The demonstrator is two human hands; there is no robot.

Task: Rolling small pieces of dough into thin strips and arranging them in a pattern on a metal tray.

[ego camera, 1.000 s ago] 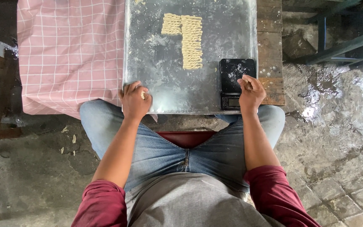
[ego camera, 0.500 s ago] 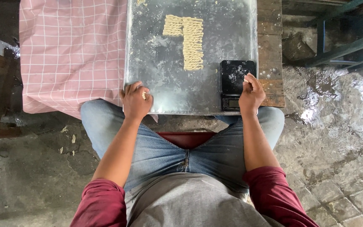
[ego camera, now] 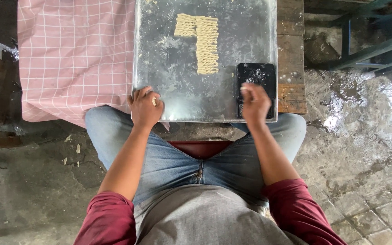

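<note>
Metal tray (ego camera: 178, 68), dusted with flour, lies on the table beside a pink checked cloth (ego camera: 73, 54), with twisted dough pieces (ego camera: 203, 41) laid in rows at its far middle. Left hand (ego camera: 145, 108) rests at the tray's near left edge, fingers curled on a small dough bit (ego camera: 154, 101). Right hand (ego camera: 255, 103) hovers over the near end of a black scale (ego camera: 256, 77) at the tray's right, fingers pinched together; what they hold cannot be told.

Just one view here, a head-worn cam looking almost straight down from above the seated person's lap. It faces the floor, with the metal tray (ego camera: 205, 59) up at 12 o'clock and the torso at 6. Fairly close, roughly arm's reach, no second view to overlap with.
</note>
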